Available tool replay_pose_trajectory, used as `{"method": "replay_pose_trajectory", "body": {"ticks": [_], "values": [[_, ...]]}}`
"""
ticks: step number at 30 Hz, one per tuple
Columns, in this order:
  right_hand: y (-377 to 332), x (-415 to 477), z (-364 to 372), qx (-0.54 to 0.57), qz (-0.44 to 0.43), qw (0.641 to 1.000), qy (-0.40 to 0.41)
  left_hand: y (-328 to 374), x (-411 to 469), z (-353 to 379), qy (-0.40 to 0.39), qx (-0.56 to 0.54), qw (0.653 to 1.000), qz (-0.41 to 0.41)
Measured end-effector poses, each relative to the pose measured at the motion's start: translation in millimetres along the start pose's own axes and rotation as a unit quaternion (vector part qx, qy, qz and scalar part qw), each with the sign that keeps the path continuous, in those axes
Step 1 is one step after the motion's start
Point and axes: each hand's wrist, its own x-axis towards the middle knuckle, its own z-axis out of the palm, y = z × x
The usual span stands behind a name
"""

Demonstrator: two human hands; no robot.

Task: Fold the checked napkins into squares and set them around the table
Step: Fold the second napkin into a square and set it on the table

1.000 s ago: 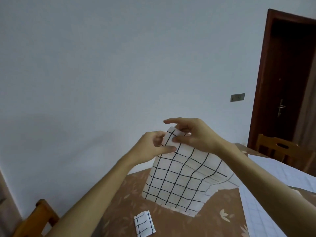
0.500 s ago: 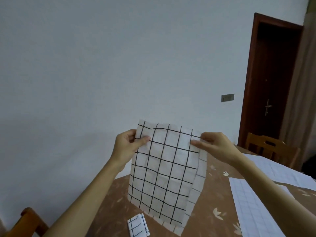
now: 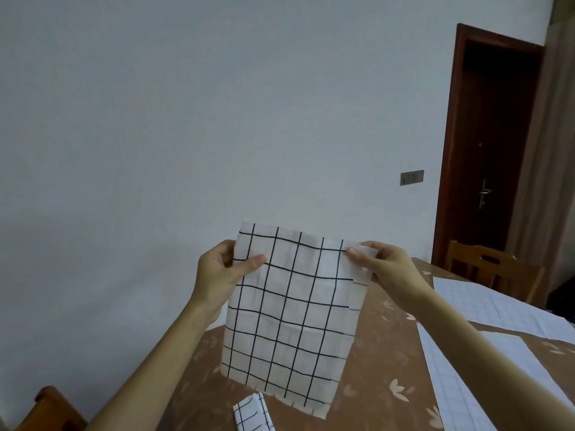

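Observation:
A white napkin with a black checked grid [image 3: 289, 318] hangs in the air above the brown table [image 3: 379, 362], folded double with both layers nearly aligned. My left hand [image 3: 219, 269] pinches its top left corner with the thumb on the front. My right hand [image 3: 384, 269] pinches the top right corner. The lower edge of the napkin hangs free just over the table. A small folded checked napkin [image 3: 253, 415] lies on the table near the bottom of the view.
Pale sheets with a faint grid [image 3: 485, 309] lie across the right side of the table. A wooden chair [image 3: 494, 269] stands at the far right by a dark door [image 3: 491, 144]. Another wooden chair [image 3: 53, 409] shows at the lower left.
My hands moved apart from a bunched grip at the napkin's top to its two upper corners. The napkin rose off the table and now hangs flat and squared.

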Motion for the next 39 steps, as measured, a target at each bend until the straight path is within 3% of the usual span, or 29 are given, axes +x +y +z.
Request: {"method": "replay_pose_trajectory", "body": {"ticks": [23, 39], "values": [[-7, 2, 8, 0.030, -0.084, 0.996, 0.031, 10, -7, 1, -0.089, -0.009, 0.993, -0.073], [-15, -7, 4, -0.005, -0.106, 0.992, 0.063, 5, -3, 1, 0.059, 0.061, 0.989, 0.119]]}}
